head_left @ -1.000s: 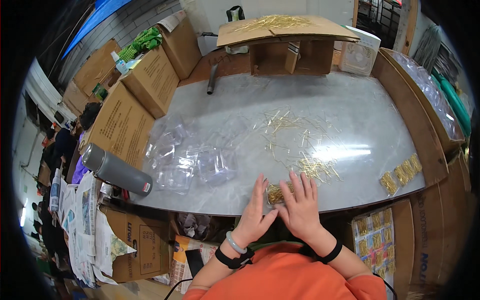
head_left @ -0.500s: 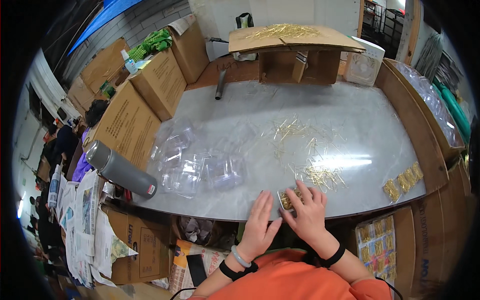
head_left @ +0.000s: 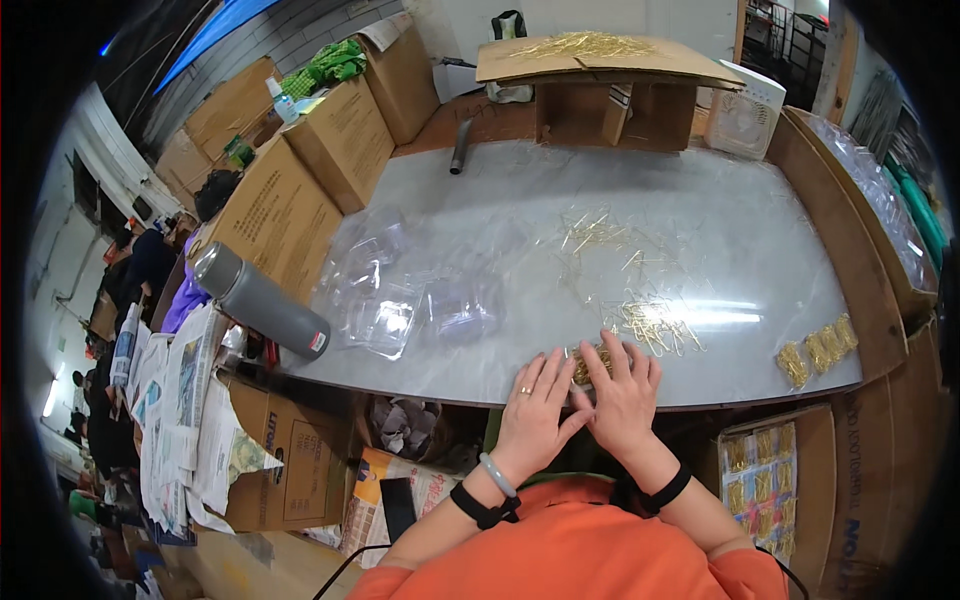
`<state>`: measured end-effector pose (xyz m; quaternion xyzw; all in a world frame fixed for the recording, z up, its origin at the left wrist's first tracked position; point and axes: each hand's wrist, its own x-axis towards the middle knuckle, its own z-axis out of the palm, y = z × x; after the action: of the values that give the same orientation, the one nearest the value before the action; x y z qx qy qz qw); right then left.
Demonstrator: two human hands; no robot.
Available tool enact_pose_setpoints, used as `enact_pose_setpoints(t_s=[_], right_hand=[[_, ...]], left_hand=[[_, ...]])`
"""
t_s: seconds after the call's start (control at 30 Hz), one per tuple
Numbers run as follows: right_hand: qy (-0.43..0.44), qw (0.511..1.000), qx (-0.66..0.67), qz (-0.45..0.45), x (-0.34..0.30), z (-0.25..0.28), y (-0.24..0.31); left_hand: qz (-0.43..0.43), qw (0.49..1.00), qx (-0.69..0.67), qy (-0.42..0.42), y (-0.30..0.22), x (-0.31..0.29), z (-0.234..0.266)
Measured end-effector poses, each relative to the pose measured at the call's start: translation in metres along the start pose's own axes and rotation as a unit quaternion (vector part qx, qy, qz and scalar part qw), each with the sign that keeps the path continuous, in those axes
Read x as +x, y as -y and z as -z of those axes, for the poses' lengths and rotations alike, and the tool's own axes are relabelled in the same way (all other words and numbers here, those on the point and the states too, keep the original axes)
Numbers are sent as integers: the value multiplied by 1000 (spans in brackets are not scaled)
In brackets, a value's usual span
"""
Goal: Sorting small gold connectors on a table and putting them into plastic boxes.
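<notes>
Bundle of gold wire pins (head_left: 579, 371) lies between left hand (head_left: 537, 414) and right hand (head_left: 626, 401), right overlapping; fingers extended, hold unclear.

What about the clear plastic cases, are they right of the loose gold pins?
No, the clear plastic cases lie to the left of the loose gold pins.
</notes>
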<state>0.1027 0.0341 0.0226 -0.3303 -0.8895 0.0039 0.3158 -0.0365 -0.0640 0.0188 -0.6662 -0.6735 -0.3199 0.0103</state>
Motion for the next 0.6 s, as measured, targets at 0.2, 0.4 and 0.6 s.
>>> enact_pose_setpoints(t_s=[0.2, 0.4, 0.6], right_hand=[[-53, 998, 13, -17, 0, 2, -1], [2, 1000, 12, 1, -6, -4, 5], [-6, 999, 47, 10, -10, -8, 15]], left_hand=[[29, 998, 50, 34, -12, 9, 9], [31, 999, 17, -20, -3, -12, 10], [13, 997, 82, -2, 10, -20, 6]])
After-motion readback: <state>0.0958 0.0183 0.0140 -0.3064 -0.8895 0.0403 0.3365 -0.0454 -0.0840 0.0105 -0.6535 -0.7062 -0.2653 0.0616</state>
